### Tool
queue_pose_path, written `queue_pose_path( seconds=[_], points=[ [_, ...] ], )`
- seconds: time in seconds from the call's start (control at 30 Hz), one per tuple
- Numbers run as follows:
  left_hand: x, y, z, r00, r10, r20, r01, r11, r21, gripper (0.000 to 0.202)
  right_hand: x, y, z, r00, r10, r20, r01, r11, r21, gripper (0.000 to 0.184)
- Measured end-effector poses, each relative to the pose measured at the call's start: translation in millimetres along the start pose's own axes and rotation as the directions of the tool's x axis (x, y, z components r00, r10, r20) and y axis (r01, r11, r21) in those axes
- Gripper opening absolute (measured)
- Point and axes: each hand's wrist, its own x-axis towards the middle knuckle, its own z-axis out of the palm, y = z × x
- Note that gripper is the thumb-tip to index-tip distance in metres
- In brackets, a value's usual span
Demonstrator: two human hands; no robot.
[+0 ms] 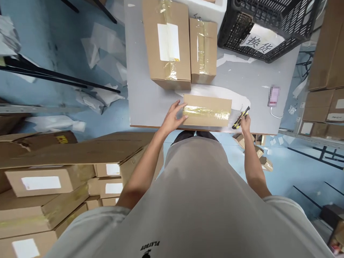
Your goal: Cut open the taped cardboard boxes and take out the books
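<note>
A small taped cardboard box (206,101) lies near the front edge of the table, clear tape running along its top. At its left end is my left hand (172,117), thumb and fingers apart, fingertips touching the box edge. My right hand (245,123) is closed around a yellow and black utility knife (237,123), just right of the box. The knife slants up and to the right and is apart from the box. Whether its blade is out, I cannot tell.
Behind the box stand a large taped carton (182,43) and a narrower one (211,50). A black plastic crate (264,53) sits at the back right, and a pink phone-like item (274,96) with a white cable lies right. Stacked cartons (40,181) fill the lower left.
</note>
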Motion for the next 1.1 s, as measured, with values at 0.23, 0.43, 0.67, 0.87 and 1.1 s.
queue_pose_path(
  seconds=[0.23, 0.43, 0.67, 0.87, 1.1],
  points=[
    [10, -12, -5.8, 0.988, 0.030, 0.149, -0.006, 0.988, -0.157, 0.087, -60, -104, -11, 0.922, -0.349, 0.169, 0.362, 0.931, -0.052, 0.052],
    [20, -27, -4.1, 0.973, 0.065, 0.222, -0.019, 0.979, -0.204, 0.089, -125, -209, 48, 0.591, -0.351, 0.726, 0.798, 0.386, -0.463, 0.051],
    [22, -36, -0.3, 0.967, 0.100, 0.236, -0.045, 0.972, -0.231, 0.090, -133, -247, 93, 0.531, -0.121, 0.839, 0.848, 0.074, -0.526, 0.051],
    [24, -38, 2.9, 0.964, 0.118, 0.238, -0.057, 0.968, -0.246, 0.088, -131, -244, 97, 0.534, -0.115, 0.837, 0.845, 0.056, -0.532, 0.050],
    [24, -43, 4.6, 0.961, 0.140, 0.238, -0.086, 0.971, -0.222, 0.088, -133, -249, 103, 0.531, -0.104, 0.841, 0.847, 0.030, -0.531, 0.048]
  ],
)
